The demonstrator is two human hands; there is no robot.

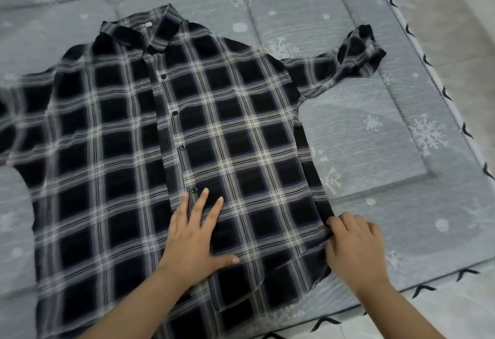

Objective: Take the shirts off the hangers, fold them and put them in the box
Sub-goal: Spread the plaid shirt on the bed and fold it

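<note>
Shirt: we see a black-and-white plaid button-up fabric shirt (134, 151) spread flat, front up, over most of the left and middle of the scene, collar at the far end and hem at the near edge.
Left sleeve area: the shirt's sleeve on the scene's left runs off the left border, blurred.
Button placket: a row of dark buttons (183, 147) runs down the middle of the shirt, from the collar toward the near hem.
Left hand: our left hand (197, 234) lies flat on the shirt's lower front, fingers straight and spread, thumb out to the right; its fingertips reach just beside the lowest visible button, and the shirt extends out on all sides of it.
Right hand: our right hand (353, 245) sits at the shirt's right side seam, near the hem, fingers curled onto the cloth's edge and pinching it; the shirt's body lies to its left.
Right sleeve: the far right sleeve (356, 51) lies bunched, well apart from both hands.
Surface: a grey quilted fabric mat with white snowflake print (375, 137) lies under the shirt, its trimmed edge at right.
</note>
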